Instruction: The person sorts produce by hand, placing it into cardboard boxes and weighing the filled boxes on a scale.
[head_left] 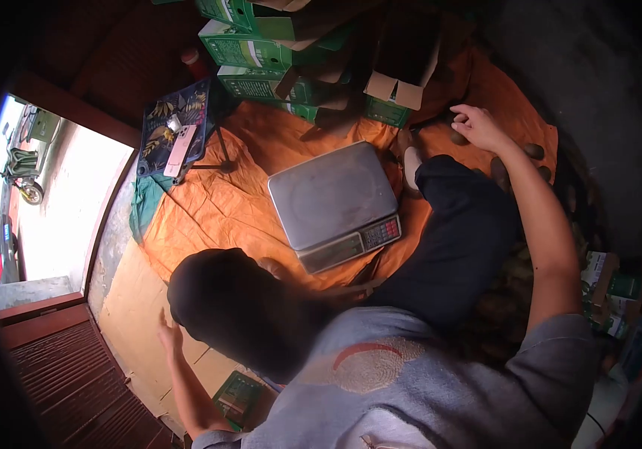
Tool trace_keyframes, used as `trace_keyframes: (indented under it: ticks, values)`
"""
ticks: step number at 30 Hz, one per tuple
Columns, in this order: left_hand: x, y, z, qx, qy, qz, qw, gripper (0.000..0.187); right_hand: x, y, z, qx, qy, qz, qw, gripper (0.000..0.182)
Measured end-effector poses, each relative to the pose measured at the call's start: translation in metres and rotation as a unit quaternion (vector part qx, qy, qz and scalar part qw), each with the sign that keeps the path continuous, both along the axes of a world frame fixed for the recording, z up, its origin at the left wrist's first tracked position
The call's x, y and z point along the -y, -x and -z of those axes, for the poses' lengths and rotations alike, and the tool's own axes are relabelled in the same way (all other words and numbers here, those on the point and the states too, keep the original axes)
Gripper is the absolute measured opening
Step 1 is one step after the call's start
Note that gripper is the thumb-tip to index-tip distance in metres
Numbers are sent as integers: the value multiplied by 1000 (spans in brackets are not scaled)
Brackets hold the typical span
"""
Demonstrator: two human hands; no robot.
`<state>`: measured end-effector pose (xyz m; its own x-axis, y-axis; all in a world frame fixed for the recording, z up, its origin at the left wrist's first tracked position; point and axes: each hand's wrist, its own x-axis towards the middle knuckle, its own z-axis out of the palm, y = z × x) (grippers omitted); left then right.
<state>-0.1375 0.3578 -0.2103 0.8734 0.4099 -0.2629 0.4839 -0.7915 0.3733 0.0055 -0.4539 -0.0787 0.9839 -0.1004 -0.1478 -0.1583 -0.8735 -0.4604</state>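
My right hand (478, 127) reaches out over the orange sheet (448, 142), fingers apart and stretched to the left. Just under its fingers lies a brown roundish item (458, 138), and a few more brown oval items (535, 151) rest near my wrist and forearm. My left hand (170, 334) hangs beside my bent left knee with loose fingers and nothing in it, above the flattened cardboard (134, 299). Between my legs and the boxes stands a digital weighing scale (332, 194) with a bare metal platform; its keypad faces my side.
Green cartons (250, 49) are stacked at the back, beside an open carton (388, 101) with raised flaps. A small patterned folding table (175, 123) bears a pink phone (179, 150). A doorway (66, 194) opens on the left. More brown items lie in shadow beyond my right leg.
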Motion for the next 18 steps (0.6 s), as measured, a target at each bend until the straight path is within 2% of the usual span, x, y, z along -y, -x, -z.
trace_keyframes:
  ticks: [1,2,3,4,6,8,9,10,13,14,15,16,18]
  values:
    - [11,-47,-30,151,7,-19,988,49,10,-18,8,-11,28,3,1000,37]
    - [37,-92,-74,252,82,-33,964,46,16,-36,16,-9,49,20,999,39]
    - [68,-131,-117,351,145,7,925,43,17,-50,23,4,75,45,996,36]
    - [113,-158,-166,410,201,28,889,43,17,-66,29,16,100,70,992,34]
    - [206,-185,-240,474,229,118,842,42,33,-102,56,-10,75,111,991,34]
    - [289,-193,-272,487,383,142,772,44,45,-131,88,-4,29,170,985,37]
    - [329,-189,-277,462,461,139,745,47,47,-142,104,14,-6,208,978,38]
    - [361,-187,-272,431,487,165,742,50,48,-152,120,32,-41,245,968,40]
    - [397,-192,-216,316,529,214,758,59,58,-173,173,62,-67,302,949,49]
    - [397,-194,-194,277,506,211,789,60,59,-175,182,72,-71,319,942,51]
    - [395,-195,-177,233,506,192,808,60,50,-171,162,14,14,299,954,54]
    - [390,-195,-162,201,496,166,828,60,52,-172,159,22,22,318,948,49]
    - [379,-201,-151,147,522,133,830,60,49,-178,156,39,29,351,935,44]
